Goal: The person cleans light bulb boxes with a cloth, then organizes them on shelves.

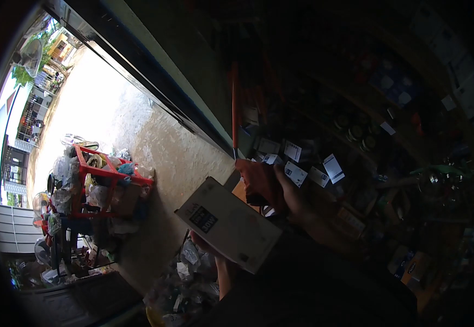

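A pale box (228,224) with a dark label reading 30W lies tilted in the lower middle of the view. My left hand (205,243) holds it from below, its fingers mostly hidden under the box. Just beyond the box's right side, my right hand (287,192) is closed around a reddish-brown cloth (260,181). The cloth hangs in dim light, and its lower end is close to the box.
A red rack (106,172) full of plastic bags stands at the left on the concrete floor (177,158). White cards or packets (295,173) lie beyond my right hand. Dark shelves with goods fill the right side. Bagged items (190,260) sit below the box.
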The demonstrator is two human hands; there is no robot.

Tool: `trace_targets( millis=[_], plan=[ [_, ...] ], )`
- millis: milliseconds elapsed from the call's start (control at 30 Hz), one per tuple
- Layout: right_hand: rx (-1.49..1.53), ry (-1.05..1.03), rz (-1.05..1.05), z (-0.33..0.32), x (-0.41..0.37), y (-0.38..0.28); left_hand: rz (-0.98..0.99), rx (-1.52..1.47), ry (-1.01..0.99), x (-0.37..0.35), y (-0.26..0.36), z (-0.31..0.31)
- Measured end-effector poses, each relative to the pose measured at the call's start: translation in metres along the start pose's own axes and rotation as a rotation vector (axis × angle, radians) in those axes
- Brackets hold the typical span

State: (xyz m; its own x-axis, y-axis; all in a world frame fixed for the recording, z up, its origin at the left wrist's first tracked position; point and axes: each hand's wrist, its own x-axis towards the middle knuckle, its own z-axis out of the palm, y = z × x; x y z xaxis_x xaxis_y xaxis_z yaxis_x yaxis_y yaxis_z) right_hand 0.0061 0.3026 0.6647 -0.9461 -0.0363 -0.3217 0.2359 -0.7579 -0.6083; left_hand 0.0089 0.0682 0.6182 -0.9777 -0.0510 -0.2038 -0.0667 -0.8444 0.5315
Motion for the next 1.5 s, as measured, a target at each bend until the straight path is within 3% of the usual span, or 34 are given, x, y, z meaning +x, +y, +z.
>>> trace_targets(
  millis=[33, 167, 200, 300, 400, 500, 600, 700, 800, 900, 967, 1000, 1133, 1267, 1333, 1433, 1500],
  plan=[
    [0.349, -0.021, 0.072, -0.004, 0.002, 0.002, 0.053, -0.031, 0.013, 0.002, 0.004, 0.001],
    [0.165, -0.045, -0.043, -0.025, 0.009, 0.000, 0.012, 0.001, -0.145, 0.014, 0.017, -0.046],
    [0.040, 0.077, -0.004, -0.009, -0.001, -0.011, -0.024, 0.028, -0.208, 0.017, 0.020, -0.059],
    [-0.167, 0.178, -0.090, 0.009, -0.011, -0.024, -0.054, -0.055, -0.315, 0.012, 0.011, -0.015],
    [-0.564, 0.038, -0.390, -0.002, -0.005, -0.027, -0.082, -0.043, -0.338, 0.009, -0.001, 0.011],
    [-0.448, -0.027, -0.308, -0.007, -0.005, -0.020, -0.098, 0.028, -0.321, 0.011, -0.011, 0.022],
    [-0.523, -0.043, -0.294, 0.033, -0.029, -0.033, -0.103, 0.095, -0.306, 0.007, -0.015, 0.025],
    [-1.002, -0.174, -0.684, 0.049, -0.022, -0.008, -0.100, 0.195, -0.301, 0.005, -0.017, 0.025],
    [-1.142, -0.124, -0.630, 0.053, -0.018, 0.001, -0.031, 0.369, -0.309, 0.002, -0.020, 0.022],
    [-0.774, -0.058, -0.503, 0.043, -0.003, 0.013, 0.073, 0.651, -0.325, 0.001, -0.020, 0.017],
    [-0.646, -0.162, -0.547, 0.050, -0.001, 0.012, 0.165, 0.784, -0.318, 0.005, -0.022, 0.010],
    [-0.582, -0.214, -0.568, 0.053, 0.000, 0.011, 0.167, 0.780, -0.296, 0.012, -0.023, 0.004],
    [-0.878, -0.315, -0.613, 0.057, -0.009, 0.011, -0.001, 0.483, -0.130, 0.033, -0.029, -0.029],
    [-1.186, -0.405, -0.599, 0.052, -0.022, 0.012, -0.203, 0.107, 0.000, 0.043, -0.009, -0.003],
    [-1.360, -0.499, -0.629, 0.036, -0.026, 0.014, -0.133, 0.100, 0.014, 0.045, -0.008, -0.002],
    [-1.362, -0.572, -0.602, 0.024, -0.045, 0.004, -0.073, 0.099, 0.014, 0.050, -0.003, -0.017],
    [-0.921, -0.544, -0.312, 0.011, -0.056, 0.002, -0.031, 0.097, 0.023, 0.055, 0.007, -0.014]
  ],
)
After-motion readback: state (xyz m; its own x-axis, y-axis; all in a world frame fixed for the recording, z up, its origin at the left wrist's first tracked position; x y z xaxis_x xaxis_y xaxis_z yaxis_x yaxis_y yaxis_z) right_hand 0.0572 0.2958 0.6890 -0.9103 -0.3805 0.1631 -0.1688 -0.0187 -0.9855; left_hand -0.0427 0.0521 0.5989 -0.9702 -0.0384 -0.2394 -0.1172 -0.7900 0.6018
